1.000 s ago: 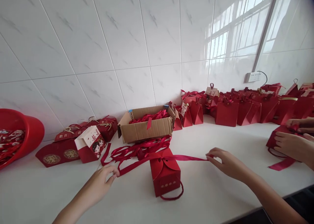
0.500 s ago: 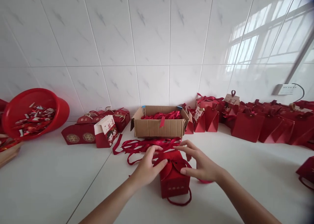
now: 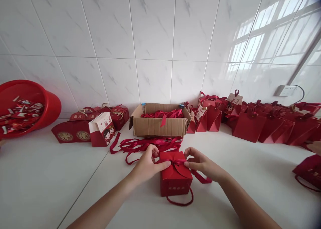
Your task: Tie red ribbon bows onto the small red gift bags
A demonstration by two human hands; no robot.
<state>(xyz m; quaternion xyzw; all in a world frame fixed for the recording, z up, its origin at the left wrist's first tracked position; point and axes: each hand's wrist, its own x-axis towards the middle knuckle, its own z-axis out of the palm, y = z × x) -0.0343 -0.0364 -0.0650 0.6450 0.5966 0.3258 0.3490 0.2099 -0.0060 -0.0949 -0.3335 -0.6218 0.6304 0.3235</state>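
Observation:
A red gift box [image 3: 175, 182] stands upright on the white table, its curved top flaps folded together and a rope handle hanging at its front. Across the top a dark red satin ribbon [image 3: 178, 162] is gathered at the centre. My left hand [image 3: 148, 160] pinches the ribbon on the left, its thumb lying over the box top. On the other side, my right hand [image 3: 202, 162] holds the ribbon between thumb and bent fingers. One ribbon tail [image 3: 202, 179] drops past the box's right side onto the table.
Behind the box lie loose ribbons [image 3: 150, 144] and a cardboard box [image 3: 160, 126] of more ribbon. Several red gift boxes [image 3: 72, 130] stand left, near a tilted red basin [image 3: 51, 106] of wrapped sweets. Many red gift bags [image 3: 249, 127] line the wall at right.
Both hands have come down onto the ribbon and closed on it; before, their fingers were spread around the box top. The view has shifted slightly.

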